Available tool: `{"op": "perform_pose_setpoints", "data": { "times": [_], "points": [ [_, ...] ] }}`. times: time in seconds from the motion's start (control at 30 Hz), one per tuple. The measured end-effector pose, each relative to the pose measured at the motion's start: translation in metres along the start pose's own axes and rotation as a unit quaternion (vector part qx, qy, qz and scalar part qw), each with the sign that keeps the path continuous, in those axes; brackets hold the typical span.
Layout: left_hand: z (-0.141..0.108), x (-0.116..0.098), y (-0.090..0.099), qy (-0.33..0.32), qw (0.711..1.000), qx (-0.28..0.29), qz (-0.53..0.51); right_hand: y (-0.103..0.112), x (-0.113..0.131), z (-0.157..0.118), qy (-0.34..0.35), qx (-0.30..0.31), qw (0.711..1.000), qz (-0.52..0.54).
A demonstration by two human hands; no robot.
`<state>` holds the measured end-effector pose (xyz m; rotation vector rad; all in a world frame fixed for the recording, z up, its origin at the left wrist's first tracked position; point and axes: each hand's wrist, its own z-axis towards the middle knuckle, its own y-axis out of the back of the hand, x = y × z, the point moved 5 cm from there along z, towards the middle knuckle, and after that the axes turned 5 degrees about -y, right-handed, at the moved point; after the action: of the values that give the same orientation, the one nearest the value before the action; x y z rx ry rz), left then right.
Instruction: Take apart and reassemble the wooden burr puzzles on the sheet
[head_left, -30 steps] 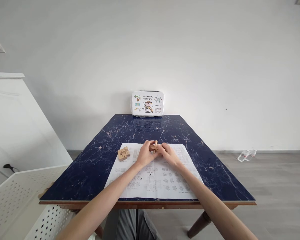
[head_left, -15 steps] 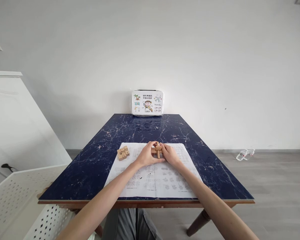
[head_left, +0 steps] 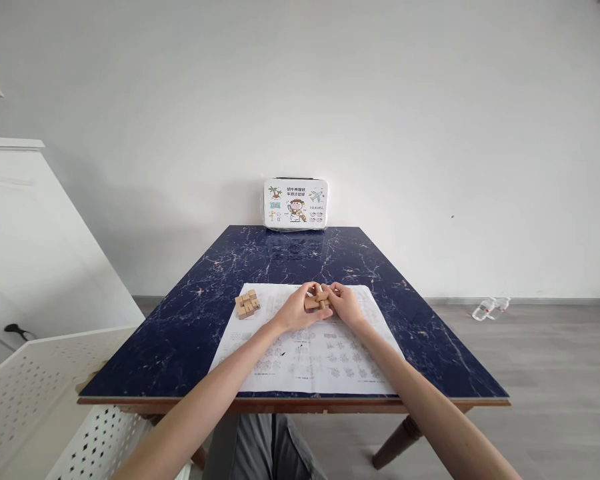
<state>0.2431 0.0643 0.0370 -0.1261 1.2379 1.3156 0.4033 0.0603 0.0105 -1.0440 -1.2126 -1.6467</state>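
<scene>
A wooden burr puzzle of crossed sticks is held up between my two hands, above the upper part of a printed instruction sheet. My left hand grips it from the left, thumb below and fingers above. From the right, my right hand pinches it with closed fingers. The fingers partly cover the puzzle's ends. A second wooden puzzle, made of small cubes joined together, lies at the sheet's upper left, apart from both hands.
The sheet lies on a dark blue marbled table. A white cartoon-printed case stands at the far edge against the wall. To the left is a white perforated basket. Clear plastic bottles lie on the floor at right.
The burr puzzle has been tilted; its upright stick now leans and looks shorter. My right fingers have shifted up and closer around its right side. The cube puzzle stays put.
</scene>
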Motion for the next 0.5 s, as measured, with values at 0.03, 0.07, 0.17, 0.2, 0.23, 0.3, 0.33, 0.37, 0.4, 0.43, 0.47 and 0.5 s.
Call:
{"op": "perform_pose_setpoints", "data": {
  "times": [0.03,0.07,0.17,0.2,0.23,0.3,0.33,0.37,0.4,0.43,0.47,0.5],
  "points": [
    [0.0,0.0,0.0,0.002,1.0,0.002,-0.008,0.0,0.0,0.0,-0.003,0.004,1.0,0.006],
    [0.0,0.0,0.0,0.005,1.0,0.002,-0.015,0.0,0.001,0.0,-0.004,0.01,1.0,0.01],
    [0.0,0.003,0.0,0.019,0.999,-0.007,-0.024,-0.002,0.003,-0.002,-0.006,0.032,0.999,0.022],
    [0.0,0.005,0.0,0.023,0.999,-0.012,-0.026,-0.003,0.003,-0.003,-0.007,0.04,0.999,0.026],
    [0.001,0.007,0.001,0.026,0.999,-0.015,-0.027,-0.004,0.004,-0.003,-0.007,0.048,0.998,0.03],
    [0.001,0.009,0.002,0.031,0.999,-0.02,-0.029,-0.006,0.004,-0.004,-0.008,0.061,0.997,0.04],
    [0.001,0.01,0.002,0.033,0.999,-0.021,-0.03,-0.007,0.004,-0.004,-0.009,0.065,0.997,0.045],
    [0.001,0.01,0.003,0.034,0.999,-0.022,-0.031,-0.007,0.003,-0.004,-0.01,0.067,0.996,0.05],
    [0.001,0.01,0.003,0.034,0.999,-0.022,-0.032,-0.008,0.003,-0.004,-0.012,0.068,0.996,0.055],
    [0.001,0.009,0.003,0.031,0.999,-0.02,-0.035,-0.008,0.003,-0.004,-0.014,0.068,0.996,0.059],
    [0.0,0.008,0.003,0.028,0.999,-0.016,-0.039,-0.007,0.002,-0.003,-0.016,0.067,0.996,0.063],
    [0.0,0.007,0.003,0.023,0.999,-0.01,-0.044,-0.007,0.002,-0.003,-0.019,0.066,0.995,0.067]
  ]
}}
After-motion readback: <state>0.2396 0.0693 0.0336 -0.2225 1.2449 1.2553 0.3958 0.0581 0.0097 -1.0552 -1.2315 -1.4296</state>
